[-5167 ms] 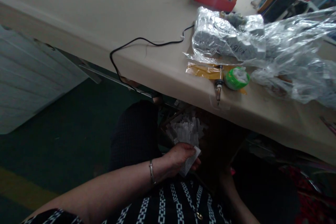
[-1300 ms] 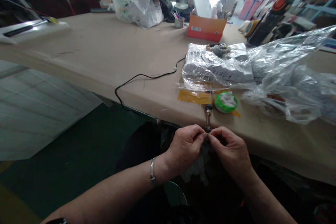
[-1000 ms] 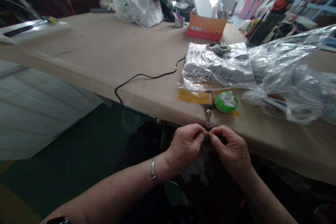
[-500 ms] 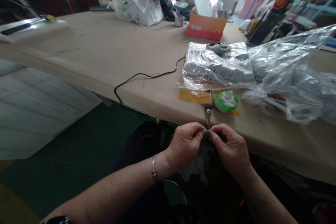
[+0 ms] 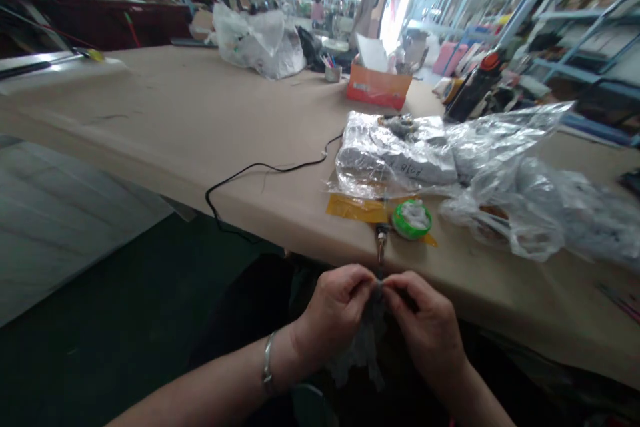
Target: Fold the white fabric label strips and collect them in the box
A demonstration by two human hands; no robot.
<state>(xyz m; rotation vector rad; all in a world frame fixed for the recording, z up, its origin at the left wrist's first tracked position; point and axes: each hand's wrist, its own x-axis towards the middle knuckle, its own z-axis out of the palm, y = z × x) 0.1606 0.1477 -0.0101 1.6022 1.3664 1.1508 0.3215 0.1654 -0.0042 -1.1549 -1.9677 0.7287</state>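
Just below the table's front edge, my left hand (image 5: pixel 340 307) pinches a small grey piece of fabric (image 5: pixel 370 347) that hangs down between the hands. From the other side my right hand (image 5: pixel 423 320) pinches the same fabric, its fingertips almost touching the left ones. Directly above the fingertips a metal-tipped tool (image 5: pixel 381 243) points toward me from the table edge; whether the fabric touches its tip is unclear. Beside the tool sits a green round container (image 5: pixel 411 219) with whitish material in it. Yellow-brown tape (image 5: pixel 356 207) lies under and beside the tool.
Behind the tool, a plastic-wrapped package (image 5: pixel 400 160) lies on the brown-covered table (image 5: pixel 175 127). A black cable (image 5: pixel 260 165) runs left from it. Further back are an orange box (image 5: pixel 379 85), a pen cup (image 5: pixel 333 72), a bottle (image 5: pixel 473 90) and a white plastic bag (image 5: pixel 260 43).
The view has tilted up, so the table and hands appear lower and slightly further left. Both hands keep their pinch on the fabric near the tool.
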